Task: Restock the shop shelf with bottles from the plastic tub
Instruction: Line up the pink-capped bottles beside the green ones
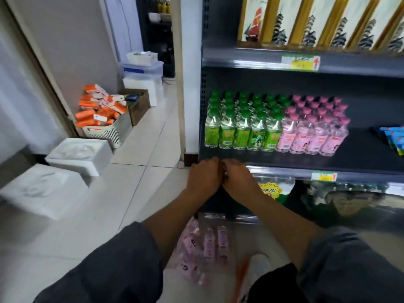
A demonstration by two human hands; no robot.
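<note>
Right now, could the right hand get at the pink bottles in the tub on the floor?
Probably yes. The right hand is up at the shelf edge, and the pink bottles lie uncovered directly below.

Dark grey metal shelf (273, 159) looks matt; clear glossy plastic bottles with green caps (241, 130) and pink caps (312, 136); pale glossy tiled floor (135, 176); white matt foam boxes (80, 156).
</note>
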